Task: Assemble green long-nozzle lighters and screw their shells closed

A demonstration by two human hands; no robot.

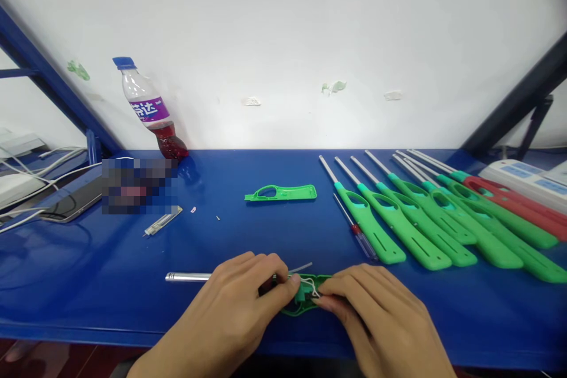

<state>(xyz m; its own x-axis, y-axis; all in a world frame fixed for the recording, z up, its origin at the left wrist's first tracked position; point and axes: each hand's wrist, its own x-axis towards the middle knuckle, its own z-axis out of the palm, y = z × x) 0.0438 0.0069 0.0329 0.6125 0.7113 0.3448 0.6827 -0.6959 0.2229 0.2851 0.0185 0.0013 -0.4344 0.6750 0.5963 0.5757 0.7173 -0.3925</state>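
2 hands (239,301) (381,301), 1 held casing (297,309), about 7 green lighters (411,233)

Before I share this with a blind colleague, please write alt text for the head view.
A person's left hand and right hand hold an opened green lighter at a blue table. Beyond it lies a loose green cover, with more lighters at right and a bottle at left.

The lone view looks from the wearer's head, above and behind the left hand (239,301) and right hand (383,307), facing forward and down; they loom close, with the table (257,230) around them and the wall (283,23) beyond.
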